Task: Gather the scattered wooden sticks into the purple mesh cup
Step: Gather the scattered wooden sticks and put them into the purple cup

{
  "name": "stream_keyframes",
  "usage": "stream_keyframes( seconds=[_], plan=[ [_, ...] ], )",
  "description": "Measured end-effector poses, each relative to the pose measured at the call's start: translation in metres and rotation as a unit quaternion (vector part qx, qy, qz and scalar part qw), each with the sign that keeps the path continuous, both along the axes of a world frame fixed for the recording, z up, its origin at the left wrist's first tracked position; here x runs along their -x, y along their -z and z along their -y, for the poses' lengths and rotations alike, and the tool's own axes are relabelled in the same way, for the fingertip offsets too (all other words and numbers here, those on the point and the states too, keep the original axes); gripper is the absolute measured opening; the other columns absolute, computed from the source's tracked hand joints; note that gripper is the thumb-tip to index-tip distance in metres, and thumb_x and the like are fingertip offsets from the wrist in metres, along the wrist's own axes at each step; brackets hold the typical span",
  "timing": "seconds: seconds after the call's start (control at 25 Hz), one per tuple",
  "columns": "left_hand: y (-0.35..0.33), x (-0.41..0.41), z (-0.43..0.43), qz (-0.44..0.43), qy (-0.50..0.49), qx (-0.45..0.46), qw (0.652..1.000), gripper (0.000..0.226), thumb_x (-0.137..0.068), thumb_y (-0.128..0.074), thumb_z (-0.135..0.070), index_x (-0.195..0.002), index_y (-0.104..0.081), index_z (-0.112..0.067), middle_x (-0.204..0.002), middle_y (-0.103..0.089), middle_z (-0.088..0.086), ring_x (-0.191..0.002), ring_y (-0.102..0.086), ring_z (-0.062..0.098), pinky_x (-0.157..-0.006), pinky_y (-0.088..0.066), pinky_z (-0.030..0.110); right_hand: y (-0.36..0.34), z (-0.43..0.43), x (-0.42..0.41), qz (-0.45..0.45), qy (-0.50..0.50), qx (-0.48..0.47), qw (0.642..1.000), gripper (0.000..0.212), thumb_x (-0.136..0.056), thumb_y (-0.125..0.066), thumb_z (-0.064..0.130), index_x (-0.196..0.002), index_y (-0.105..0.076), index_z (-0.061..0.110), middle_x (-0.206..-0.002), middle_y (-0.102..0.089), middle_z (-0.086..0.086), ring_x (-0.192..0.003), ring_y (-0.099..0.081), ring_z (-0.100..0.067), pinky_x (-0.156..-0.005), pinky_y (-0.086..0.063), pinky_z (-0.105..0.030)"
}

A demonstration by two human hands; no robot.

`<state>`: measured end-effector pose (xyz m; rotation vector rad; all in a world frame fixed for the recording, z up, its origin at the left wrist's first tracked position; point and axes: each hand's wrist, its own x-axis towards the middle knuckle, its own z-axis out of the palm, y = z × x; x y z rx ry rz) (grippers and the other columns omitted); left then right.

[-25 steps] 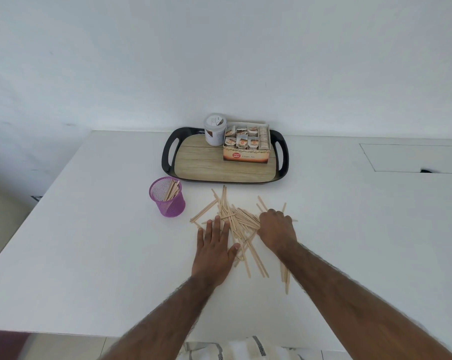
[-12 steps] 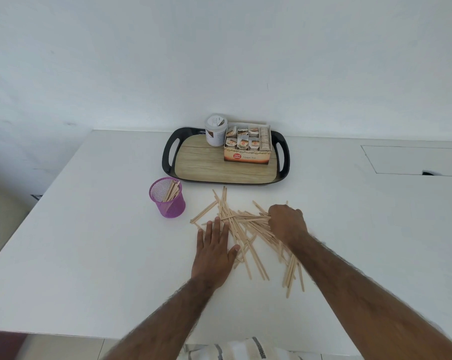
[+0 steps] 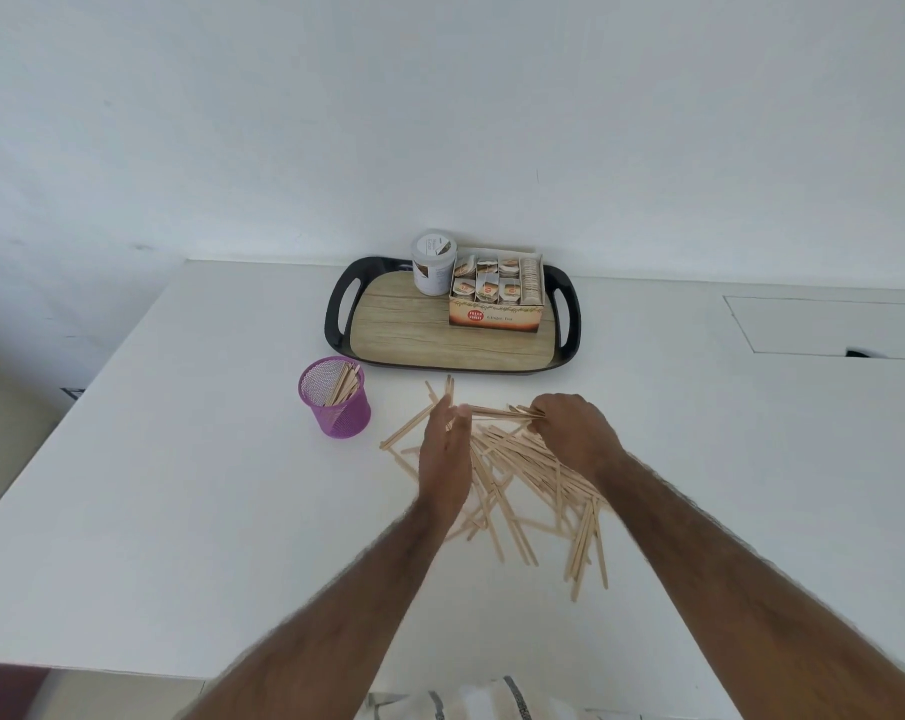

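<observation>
Several thin wooden sticks [image 3: 523, 475] lie scattered on the white table [image 3: 180, 511], in front of me. My right hand [image 3: 575, 433] is closed around a small bundle of sticks [image 3: 497, 411] that points left, held just above the pile. My left hand [image 3: 447, 449] is raised on its edge, fingers straight and together, with its fingertips against the free ends of that bundle. The purple mesh cup [image 3: 336, 397] stands upright to the left of the pile and holds several sticks leaning against its right side.
A black tray [image 3: 338, 309] with a wood-look base sits behind the pile, carrying a white jar [image 3: 433, 262] and an open box of tea sachets [image 3: 497, 298]. A flush hatch [image 3: 824, 324] is set into the table at the far right.
My right hand has lifted a bundle of sticks off the pile. My left hand has risen from lying flat on the table and turned on edge against the bundle's ends.
</observation>
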<state>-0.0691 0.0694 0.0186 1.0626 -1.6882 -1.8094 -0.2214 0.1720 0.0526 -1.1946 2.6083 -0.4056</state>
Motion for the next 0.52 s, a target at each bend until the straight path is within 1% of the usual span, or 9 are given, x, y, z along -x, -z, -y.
stream_keyframes(
  seconds=[0.04, 0.08, 0.12, 0.16, 0.24, 0.32, 0.4, 0.44, 0.52],
  plan=[
    [-0.007, 0.009, 0.002, -0.027, -0.034, -0.105, 0.994, 0.048, -0.105, -0.045, -0.052, -0.14, -0.052, -0.021, -0.14, -0.058, -0.002, -0.13, -0.057, 0.02, -0.107, -0.047, 0.034, -0.001, 0.002, -0.002, 0.006, -0.012, 0.003, 1.0, 0.02, -0.096, -0.059, 0.017, -0.078, -0.057, 0.026, -0.073, -0.059, 0.008, -0.073, -0.058, -0.019, -0.064, -0.042, -0.034],
    [-0.012, 0.017, 0.005, -0.05, -0.066, -0.186, 0.979, 0.044, -0.106, -0.046, -0.049, -0.133, -0.057, -0.017, -0.13, -0.064, 0.003, -0.12, -0.063, 0.022, -0.103, -0.052, 0.035, -0.001, 0.005, -0.004, 0.003, -0.028, -0.001, 1.0, 0.021, -0.096, -0.058, 0.014, -0.078, -0.056, 0.026, -0.075, -0.06, 0.006, -0.074, -0.059, -0.021, -0.064, -0.042, -0.034],
    [-0.016, 0.022, 0.009, -0.063, -0.089, -0.233, 0.966, 0.042, -0.107, -0.046, -0.046, -0.127, -0.06, -0.012, -0.122, -0.067, 0.008, -0.113, -0.066, 0.023, -0.099, -0.055, 0.036, -0.001, 0.007, -0.007, -0.008, -0.046, -0.008, 0.999, 0.022, -0.096, -0.056, 0.011, -0.079, -0.054, 0.025, -0.078, -0.061, 0.004, -0.075, -0.058, -0.022, -0.064, -0.042, -0.035],
    [-0.018, 0.026, 0.012, -0.067, -0.099, -0.254, 0.96, 0.04, -0.108, -0.046, -0.04, -0.123, -0.062, -0.007, -0.117, -0.069, 0.012, -0.109, -0.068, 0.025, -0.096, -0.056, 0.037, 0.0, 0.009, -0.01, -0.023, -0.066, -0.015, 0.997, 0.022, -0.096, -0.054, 0.008, -0.081, -0.052, 0.024, -0.08, -0.059, 0.003, -0.076, -0.057, -0.023, -0.065, -0.04, -0.035],
    [-0.021, 0.029, 0.015, -0.069, -0.097, -0.264, 0.957, 0.033, -0.109, -0.045, -0.027, -0.118, -0.065, -0.003, -0.112, -0.071, 0.015, -0.104, -0.069, 0.026, -0.095, -0.056, 0.038, 0.002, 0.013, -0.014, -0.036, -0.098, -0.017, 0.994, 0.018, -0.096, -0.049, 0.004, -0.089, -0.05, 0.021, -0.086, -0.055, 0.0, -0.079, -0.055, -0.024, -0.066, -0.038, -0.034],
    [-0.024, 0.033, 0.012, -0.069, -0.088, -0.258, 0.96, 0.027, -0.108, -0.043, -0.016, -0.112, -0.066, -0.003, -0.11, -0.071, 0.016, -0.096, -0.069, 0.024, -0.092, -0.057, 0.038, 0.005, 0.018, -0.019, -0.037, -0.124, -0.019, 0.991, 0.018, -0.095, -0.044, 0.001, -0.105, -0.051, 0.014, -0.095, -0.052, -0.005, -0.088, -0.056, -0.028, -0.07, -0.039, -0.035],
    [-0.027, 0.038, 0.009, -0.061, -0.09, -0.239, 0.965, 0.026, -0.108, -0.042, -0.011, -0.112, -0.066, -0.002, -0.113, -0.07, 0.019, -0.098, -0.069, 0.026, -0.095, -0.058, 0.041, 0.008, 0.025, -0.024, -0.04, -0.139, -0.028, 0.989, 0.031, -0.095, -0.042, 0.001, -0.124, -0.049, 0.01, -0.109, -0.054, -0.009, -0.1, -0.055, -0.03, -0.078, -0.043, -0.04],
    [-0.027, 0.04, 0.009, -0.047, -0.095, -0.222, 0.969, 0.027, -0.107, -0.042, -0.01, -0.113, -0.067, -0.002, -0.114, -0.071, 0.02, -0.1, -0.069, 0.027, -0.097, -0.057, 0.042, 0.008, 0.028, -0.026, -0.043, -0.14, -0.033, 0.989, 0.036, -0.096, -0.041, 0.004, -0.13, -0.047, 0.01, -0.115, -0.055, -0.01, -0.103, -0.054, -0.03, -0.081, -0.043, -0.042],
    [-0.026, 0.041, 0.011, -0.017, -0.103, -0.188, 0.977, 0.027, -0.107, -0.043, -0.011, -0.114, -0.069, -0.003, -0.114, -0.072, 0.018, -0.104, -0.07, 0.029, -0.099, -0.057, 0.045, 0.009, 0.035, -0.029, -0.058, -0.139, -0.037, 0.988, 0.036, -0.098, -0.04, 0.009, -0.134, -0.045, 0.012, -0.119, -0.056, -0.01, -0.105, -0.055, -0.03, -0.084, -0.042, -0.043]
  ],
)
